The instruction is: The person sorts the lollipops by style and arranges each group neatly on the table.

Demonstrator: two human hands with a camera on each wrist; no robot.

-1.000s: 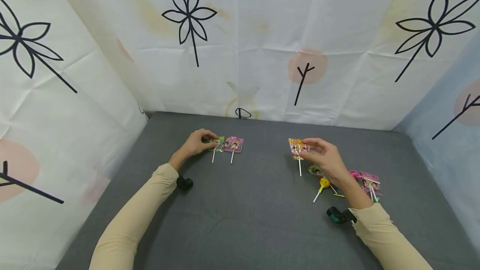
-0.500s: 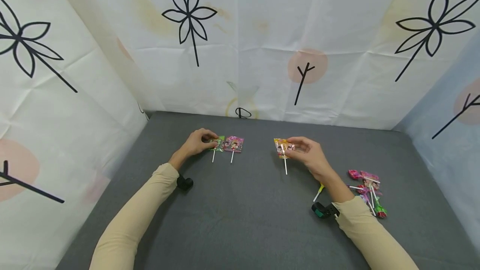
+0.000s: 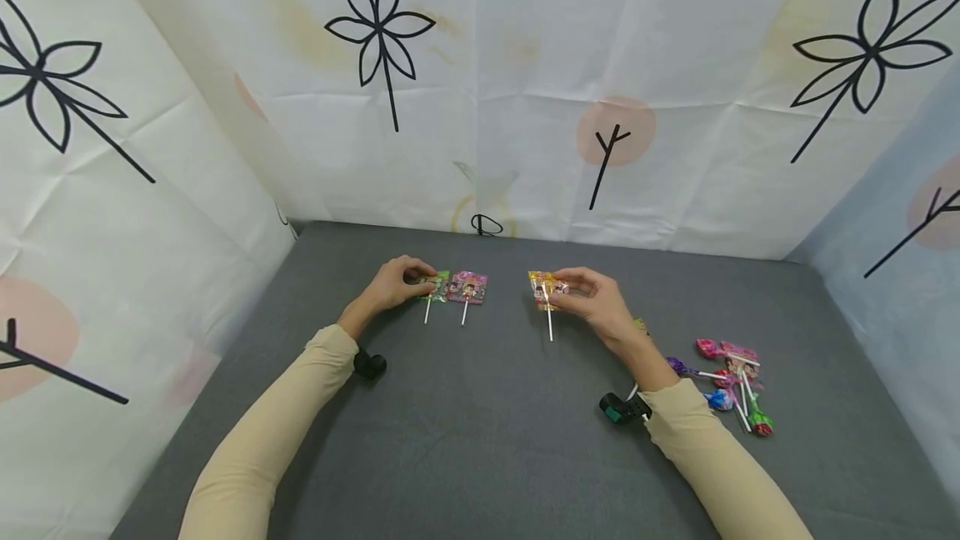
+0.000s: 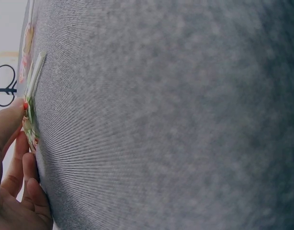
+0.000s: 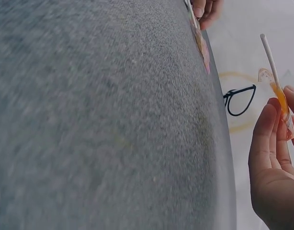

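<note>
My left hand (image 3: pixel 395 284) pinches the edge of a green-wrapped lollipop (image 3: pixel 438 285) lying at the back of the table, its white stick pointing toward me. Right beside it lies a pink-wrapped lollipop (image 3: pixel 468 287), also stick toward me. To the right, my right hand (image 3: pixel 596 301) holds a yellow-orange wrapped lollipop (image 3: pixel 541 290) between thumb and fingers, its stick hanging down. In the right wrist view this lollipop (image 5: pixel 282 103) is raised above the grey tabletop. The left wrist view shows my left thumb (image 4: pixel 10 117) against the green wrapper (image 4: pixel 31 120).
At the right lies a loose pile of lollipops, with a pink one (image 3: pixel 707 348), a blue one (image 3: pixel 720 399) and a green one (image 3: pixel 761 422). My right forearm partly hides others. A white printed cloth (image 3: pixel 525 165) rises behind the grey table (image 3: pixel 450 440).
My right hand has moved left with the yellow-orange lollipop, toward the two lying ones. More of the pile shows behind my forearm. My left hand stays in place.
</note>
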